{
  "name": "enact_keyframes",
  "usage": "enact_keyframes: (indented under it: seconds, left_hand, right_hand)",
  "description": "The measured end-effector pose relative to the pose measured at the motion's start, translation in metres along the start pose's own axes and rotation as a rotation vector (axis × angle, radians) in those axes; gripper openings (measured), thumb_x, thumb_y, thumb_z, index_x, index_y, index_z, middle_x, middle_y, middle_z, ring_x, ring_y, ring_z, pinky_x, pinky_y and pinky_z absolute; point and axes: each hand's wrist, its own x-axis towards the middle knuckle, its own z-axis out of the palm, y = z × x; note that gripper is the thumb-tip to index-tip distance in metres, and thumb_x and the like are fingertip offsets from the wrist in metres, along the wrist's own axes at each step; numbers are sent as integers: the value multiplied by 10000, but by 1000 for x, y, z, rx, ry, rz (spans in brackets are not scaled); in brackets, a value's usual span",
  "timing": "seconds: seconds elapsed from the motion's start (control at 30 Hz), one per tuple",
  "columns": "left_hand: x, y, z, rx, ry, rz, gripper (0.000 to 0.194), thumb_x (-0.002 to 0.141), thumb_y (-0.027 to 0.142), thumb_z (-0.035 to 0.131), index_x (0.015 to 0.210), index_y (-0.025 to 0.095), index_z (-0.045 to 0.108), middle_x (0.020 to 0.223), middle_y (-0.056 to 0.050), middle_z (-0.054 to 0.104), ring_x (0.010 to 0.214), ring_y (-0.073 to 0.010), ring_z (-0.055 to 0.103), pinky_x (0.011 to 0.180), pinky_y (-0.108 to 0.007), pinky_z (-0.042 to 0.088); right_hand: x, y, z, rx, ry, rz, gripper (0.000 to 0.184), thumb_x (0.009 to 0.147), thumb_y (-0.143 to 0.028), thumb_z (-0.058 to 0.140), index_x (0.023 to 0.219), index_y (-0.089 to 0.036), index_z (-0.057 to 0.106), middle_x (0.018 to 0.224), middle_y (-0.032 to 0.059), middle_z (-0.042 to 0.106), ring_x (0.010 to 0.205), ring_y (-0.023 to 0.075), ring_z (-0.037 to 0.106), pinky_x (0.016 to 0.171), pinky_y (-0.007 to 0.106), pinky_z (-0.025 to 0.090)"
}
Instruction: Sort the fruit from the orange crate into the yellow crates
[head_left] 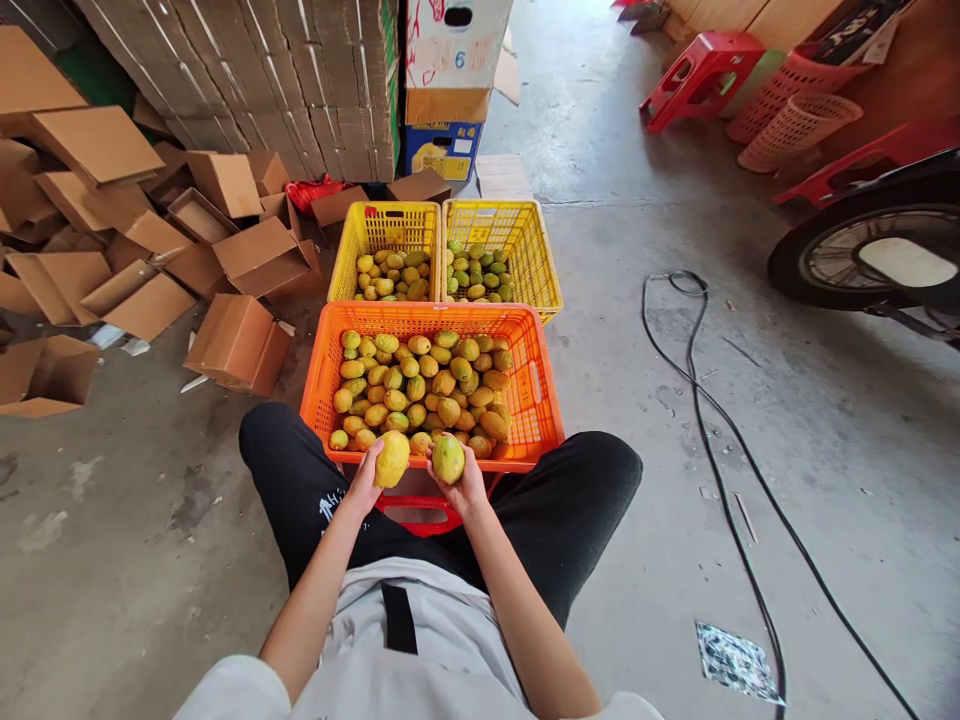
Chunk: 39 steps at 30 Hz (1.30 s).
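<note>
I sit with knees apart in front of an orange crate (538, 400) filled with several yellow-green mangoes. My left hand (367, 482) grips a yellow mango (392, 458) at the crate's near rim. My right hand (465, 488) holds a greener mango (448, 458) right beside it. Both fruits are held just above the near edge, over a red stool (420, 516) between my legs. Behind the orange crate stand two yellow crates: the left one (382, 226) holds yellowish mangoes, the right one (517, 232) greener ones.
Folded and open cardboard boxes (240, 342) litter the floor on the left, with stacked flat cardboard (300, 80) behind. A black cable (705, 400) snakes across the concrete on the right. A scooter wheel (877, 255), red stools (701, 75) and pink baskets (799, 125) are at far right.
</note>
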Motion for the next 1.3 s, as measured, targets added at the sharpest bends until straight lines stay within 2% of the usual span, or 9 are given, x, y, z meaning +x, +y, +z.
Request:
enact_keyframes:
  seconds: [0.13, 0.23, 0.4, 0.57, 0.67, 0.8, 1.03, 1.17, 1.3]
  left_hand:
    - [-3, 4, 4, 13, -36, -51, 434, 1001, 404, 464, 1201, 89, 685, 958, -161, 780, 846, -269, 759, 792, -399, 629]
    - [-5, 5, 2, 29, -44, -60, 452, 999, 432, 454, 1146, 79, 694, 960, -180, 777, 831, -277, 758, 729, -394, 634]
    - [-6, 1, -2, 104, -33, 26, 398, 827, 419, 768, 1093, 148, 649, 973, -129, 758, 806, -252, 746, 708, -385, 636]
    - [-3, -4, -3, 162, 32, 96, 528, 627, 259, 939, 1027, 193, 600, 950, -69, 727, 785, -201, 721, 759, -369, 633]
    - [-2, -4, -3, 122, 57, 71, 520, 647, 269, 927, 1043, 193, 600, 966, -74, 731, 797, -198, 721, 759, -360, 636]
    - [-2, -1, -1, 45, 108, 54, 523, 699, 279, 891, 1133, 199, 611, 995, -63, 736, 800, -192, 726, 719, -334, 635]
    - [2, -2, -2, -3, 159, 29, 309, 824, 328, 767, 1065, 169, 655, 973, -54, 748, 795, -178, 718, 668, -288, 604]
    - [5, -3, -3, 16, 143, 57, 328, 847, 374, 716, 1116, 196, 654, 1025, -40, 762, 905, -180, 736, 677, -232, 569]
    - [4, -2, -1, 17, 147, 2, 292, 916, 410, 596, 1068, 167, 649, 957, -76, 769, 927, -223, 748, 715, -274, 586]
  right_hand:
    - [1, -1, -2, 4, 14, 0, 185, 889, -251, 524, 1014, -216, 658, 855, 54, 774, 699, 206, 747, 575, 325, 614]
    - [0, -1, -3, 7, 30, 8, 155, 894, -257, 540, 980, -216, 662, 829, 43, 765, 690, 195, 740, 566, 307, 607]
    - [-6, 1, -2, -73, -8, 53, 192, 863, -380, 702, 944, -208, 679, 782, 28, 739, 727, 178, 733, 618, 274, 608]
    - [-8, 3, -3, -176, -119, -86, 371, 694, -322, 870, 1009, -257, 684, 914, -20, 743, 806, 180, 727, 721, 322, 628]
    - [-7, 3, -4, -184, -140, -119, 391, 683, -289, 867, 1024, -258, 679, 925, -20, 742, 817, 183, 730, 724, 315, 628]
    - [-5, 2, -4, -151, -139, -82, 282, 778, -266, 745, 1051, -235, 678, 891, 0, 747, 783, 180, 739, 723, 307, 627]
    - [-3, -1, -4, -61, -122, -23, 226, 874, -324, 551, 1022, -202, 671, 807, 62, 754, 728, 206, 740, 647, 312, 623]
    - [-2, -3, -6, -24, -92, -19, 211, 874, -295, 529, 1032, -225, 650, 843, 59, 766, 723, 206, 747, 588, 305, 614]
    - [-1, -4, -7, -8, -85, -7, 208, 865, -283, 560, 1052, -242, 641, 856, 43, 769, 746, 221, 758, 575, 328, 625]
